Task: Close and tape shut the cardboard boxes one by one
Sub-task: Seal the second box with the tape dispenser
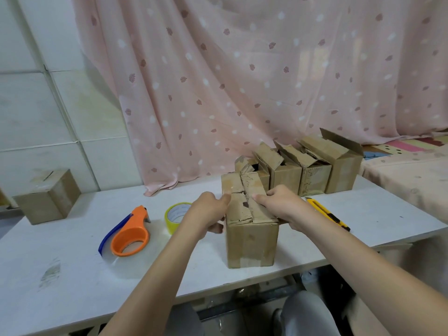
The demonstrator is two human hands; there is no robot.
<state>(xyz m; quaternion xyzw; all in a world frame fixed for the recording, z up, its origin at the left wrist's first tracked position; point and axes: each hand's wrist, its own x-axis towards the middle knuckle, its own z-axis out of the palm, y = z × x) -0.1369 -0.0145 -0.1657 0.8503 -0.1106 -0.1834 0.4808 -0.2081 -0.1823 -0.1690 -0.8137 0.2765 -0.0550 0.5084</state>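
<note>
Two hands: both on one cardboard box (252, 235), which stands near the front edge of the white desk (72, 267), right of its middle.
Box flaps: folded down over the top, torn and uneven, with a gap along the centre seam; no tape across it.
Left hand (208, 212): fingers wrapped round the box's upper left side, thumb laid on the left flap.
Right hand (278, 204): fingers curled over the upper right edge, thumb pressing the right flap near the seam.
Open boxes (303, 168): a row just behind the held box, running toward the right, flaps standing up or half folded.
Closed box (48, 197): alone at the desk's far left, by the tiled wall.
Yellow tape roll (175, 215): lying on the desk just left of the left hand.
Orange tape dispenser (129, 235): left of the roll, with a blue blade guard.
Yellow utility knife (328, 213): on the desk just right of the right wrist.
Pink curtain (242, 81): patterned, hanging behind the desk.
</note>
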